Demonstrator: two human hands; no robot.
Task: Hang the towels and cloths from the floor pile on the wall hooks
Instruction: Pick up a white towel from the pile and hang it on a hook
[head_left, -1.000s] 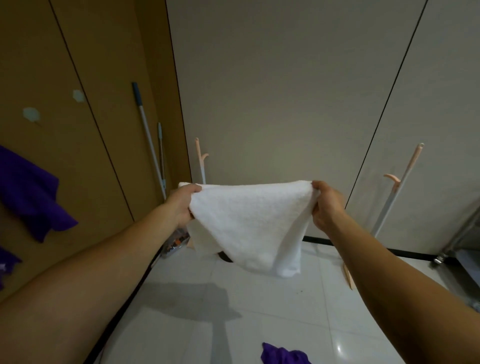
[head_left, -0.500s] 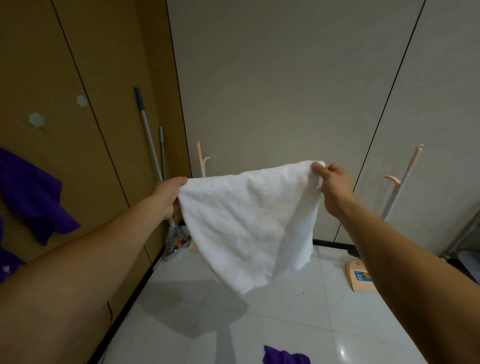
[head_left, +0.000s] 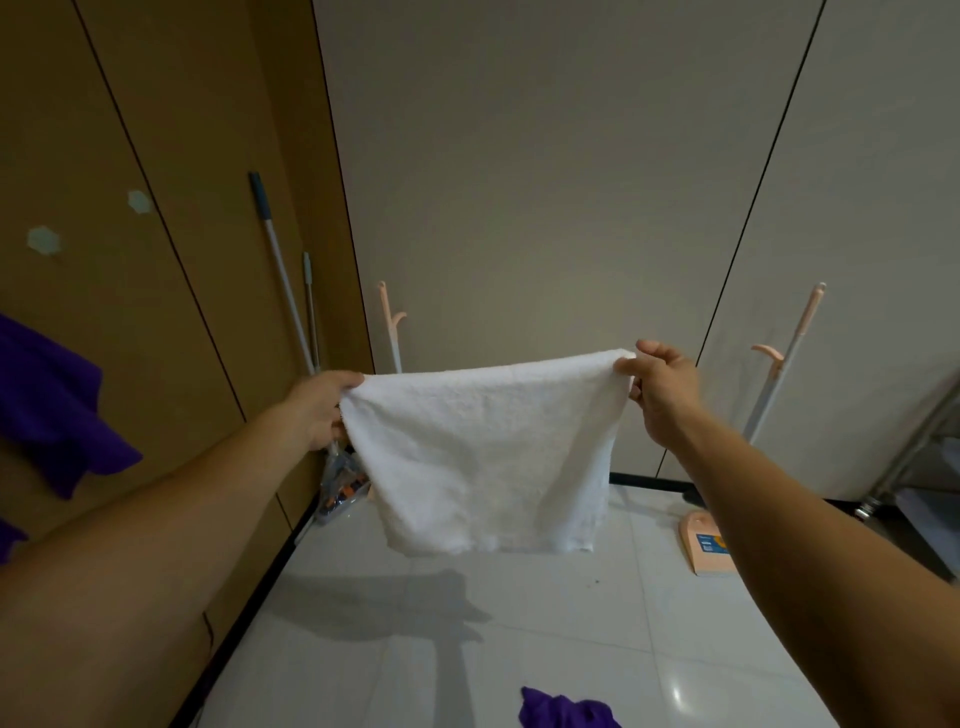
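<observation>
Head view, single frame. I take the white towel as landmark: it is held up in the air in front of the pale back wall, spread between both hands, its lower edge hanging clear above the tiled floor. The left hand grasps the towel's upper left corner, fingers curled into the cloth. The right hand pinches the upper right corner between thumb and fingers. The top edge runs nearly taut between them. Left of the towel, on the brown wall, I log two pale hexagonal wall hooks, both bare and higher than the towel's top edge. Lower on that wall is a hanging purple cloth, with a second purple scrap beneath it at the frame edge. Below the towel and nearer the camera, a purple floor cloth lies crumpled, cut off by the bottom of the frame. Behind the towel's left corner two mop handles lean in the room corner, and at their foot lies a clear bag. It holds small orange and dark items that I cannot identify. Right of the towel a peach dustpan sits on the floor, partly hidden by the right forearm, so its inside is not readable. One peach broom handle rises behind the towel. Far right of the towel stands a metal rack.
</observation>
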